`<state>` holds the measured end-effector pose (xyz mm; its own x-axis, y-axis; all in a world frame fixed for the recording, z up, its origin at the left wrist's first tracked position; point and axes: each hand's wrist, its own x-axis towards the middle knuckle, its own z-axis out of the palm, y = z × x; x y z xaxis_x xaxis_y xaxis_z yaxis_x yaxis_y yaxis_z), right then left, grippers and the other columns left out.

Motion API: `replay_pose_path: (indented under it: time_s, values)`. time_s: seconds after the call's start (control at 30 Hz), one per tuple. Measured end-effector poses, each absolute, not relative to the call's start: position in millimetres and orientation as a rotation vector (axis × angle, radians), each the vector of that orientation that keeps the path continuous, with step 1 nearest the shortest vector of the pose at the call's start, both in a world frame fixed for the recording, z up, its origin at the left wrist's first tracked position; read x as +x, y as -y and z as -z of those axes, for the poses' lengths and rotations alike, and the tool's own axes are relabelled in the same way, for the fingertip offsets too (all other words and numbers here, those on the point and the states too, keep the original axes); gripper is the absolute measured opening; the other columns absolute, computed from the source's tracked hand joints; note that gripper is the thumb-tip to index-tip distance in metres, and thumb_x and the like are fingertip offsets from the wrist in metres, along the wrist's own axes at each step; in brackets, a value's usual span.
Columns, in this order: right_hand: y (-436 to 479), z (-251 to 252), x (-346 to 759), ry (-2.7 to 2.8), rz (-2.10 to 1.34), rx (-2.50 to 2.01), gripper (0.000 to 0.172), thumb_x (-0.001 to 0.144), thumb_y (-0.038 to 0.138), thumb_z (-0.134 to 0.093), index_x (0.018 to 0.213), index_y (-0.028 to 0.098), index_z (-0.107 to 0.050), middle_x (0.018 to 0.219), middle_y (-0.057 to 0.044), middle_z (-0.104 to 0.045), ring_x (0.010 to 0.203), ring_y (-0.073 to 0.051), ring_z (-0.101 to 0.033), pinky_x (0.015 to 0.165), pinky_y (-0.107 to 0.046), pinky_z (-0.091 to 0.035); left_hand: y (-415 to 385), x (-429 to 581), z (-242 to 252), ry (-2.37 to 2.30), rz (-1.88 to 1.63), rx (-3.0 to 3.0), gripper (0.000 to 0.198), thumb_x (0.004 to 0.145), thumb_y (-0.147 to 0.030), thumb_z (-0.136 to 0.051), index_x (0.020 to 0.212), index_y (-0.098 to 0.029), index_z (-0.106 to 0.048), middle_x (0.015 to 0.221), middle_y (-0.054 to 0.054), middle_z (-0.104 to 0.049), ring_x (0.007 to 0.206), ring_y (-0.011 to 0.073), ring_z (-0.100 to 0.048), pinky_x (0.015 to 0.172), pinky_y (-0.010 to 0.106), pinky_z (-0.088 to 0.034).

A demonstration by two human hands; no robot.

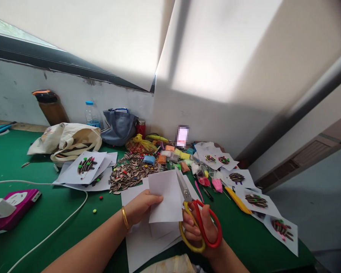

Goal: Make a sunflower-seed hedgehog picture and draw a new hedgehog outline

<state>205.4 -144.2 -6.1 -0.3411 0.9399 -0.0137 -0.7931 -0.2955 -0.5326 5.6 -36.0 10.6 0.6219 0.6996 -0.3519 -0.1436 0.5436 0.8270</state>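
Between thumb and fingers, my left hand (143, 206) grips a small white sheet of paper (166, 197) by its left side, above the table. My right hand (206, 229) has its fingers through the handles of a pair of scissors (187, 198), one handle red and one yellow. The blades point up and lie along the right edge of the sheet; whether they are cutting into it I cannot tell. Below both hands lie larger white sheets (136, 242). Just beyond is a heap of striped sunflower seeds (130, 172) with small coloured bits among them.
Coloured clay packets (184, 155) lie behind the sheets. Seed-decorated papers rest at left (86, 167) and right (257, 201), near a yellow utility knife (238, 201). A white cable (65, 216) crosses the green table. Bags (119, 127), bottles and a lit phone (182, 136) stand along the wall.
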Motion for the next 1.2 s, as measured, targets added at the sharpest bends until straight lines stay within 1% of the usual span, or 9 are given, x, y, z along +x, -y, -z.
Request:
replay_pose_path:
  time_s: [0.17,0.23,0.3,0.4,0.57,0.73,0.97,1.07,1.2]
  values:
    - [146.0,-6.4,229.1,0.773,-1.687,-0.763,0.054,0.083,0.071,-0.051,0.073,0.018,-0.051,0.052,0.007,-0.037,0.039,-0.002,-0.022,0.036,-0.015,-0.019,35.7,7.2,-11.9,-0.775,-0.549,0.835,0.041,0.06,-0.025,-0.079,0.096,-0.01,-0.066,0.085,0.011,-0.073,0.075,0.0234,-0.068,0.07,0.032,-0.051]
    - [148.6,-10.0,249.1,0.905,-1.47,-1.089,0.04,0.086,0.06,-0.056,0.091,0.021,-0.055,0.059,0.006,-0.046,0.042,-0.005,-0.032,0.039,-0.016,-0.024,33.6,7.4,-11.3,-0.808,-0.569,0.807,0.042,0.059,-0.025,-0.079,0.096,-0.01,-0.065,0.085,0.01,-0.073,0.073,0.0231,-0.067,0.066,0.031,-0.051]
    - [152.7,-12.7,274.2,1.027,-1.249,-1.478,0.046,0.082,0.055,-0.064,0.115,0.026,-0.051,0.068,0.005,-0.055,0.047,-0.008,-0.043,0.042,-0.018,-0.03,31.7,7.7,-9.6,-0.821,-0.588,0.784,0.044,0.06,-0.026,-0.079,0.098,-0.01,-0.064,0.085,0.01,-0.073,0.073,0.0233,-0.068,0.066,0.031,-0.051]
    - [163.0,-16.2,312.8,1.367,-0.96,-1.896,0.049,0.078,0.049,-0.067,0.12,0.026,-0.057,0.099,-0.004,-0.067,0.087,-0.019,-0.062,0.072,-0.026,-0.048,30.3,8.5,-5.8,-0.833,-0.589,0.782,0.045,0.06,-0.027,-0.079,0.099,-0.01,-0.064,0.086,0.011,-0.073,0.075,0.024,-0.068,0.068,0.032,-0.051]
    - [184.8,-11.6,359.8,1.617,-0.878,-2.19,0.048,0.082,0.04,-0.057,0.129,0.03,-0.055,0.131,-0.005,-0.059,0.114,-0.026,-0.058,0.09,-0.03,-0.045,30.7,9.9,-2.3,-0.869,-0.58,0.806,0.045,0.061,-0.027,-0.078,0.1,-0.01,-0.064,0.087,0.011,-0.073,0.076,0.0243,-0.068,0.068,0.031,-0.051]
    - [186.9,6.6,389.5,1.748,-0.589,-2.372,0.054,0.08,0.031,-0.054,0.134,0.026,-0.053,0.13,-0.009,-0.059,0.116,-0.026,-0.057,0.095,-0.032,-0.043,31.6,11.0,-5.5,-0.889,-0.587,0.805,0.044,0.06,-0.027,-0.079,0.098,-0.01,-0.065,0.087,0.01,-0.073,0.077,0.0246,-0.068,0.069,0.031,-0.052]
    - [154.1,-23.5,352.5,1.779,-0.22,-2.309,0.043,0.082,0.022,-0.05,0.123,0.022,-0.064,0.122,-0.011,-0.062,0.117,-0.028,-0.054,0.102,-0.039,-0.037,33.2,11.9,-7.5,-0.832,-0.613,0.796,0.041,0.059,-0.028,-0.081,0.094,-0.011,-0.067,0.087,0.011,-0.073,0.078,0.0251,-0.069,0.072,0.032,-0.052]
    - [129.4,-39.7,303.5,1.751,-0.507,-1.933,0.04,0.084,0.037,-0.056,0.122,0.025,-0.064,0.122,-0.009,-0.063,0.111,-0.027,-0.057,0.095,-0.038,-0.042,34.3,11.1,-7.2,-0.793,-0.617,0.8,0.041,0.062,-0.03,-0.081,0.095,-0.012,-0.068,0.089,0.011,-0.073,0.08,0.0252,-0.069,0.073,0.033,-0.052]
    - [87.5,-36.9,244.4,1.584,-0.929,-1.519,0.041,0.078,0.042,-0.069,0.114,0.024,-0.065,0.1,-0.005,-0.069,0.089,-0.022,-0.061,0.076,-0.032,-0.048,35.6,8.6,-7.8,-0.727,-0.611,0.895,0.04,0.066,-0.035,-0.08,0.097,-0.011,-0.07,0.089,0.01,-0.074,0.086,0.0273,-0.067,0.078,0.034,-0.051]
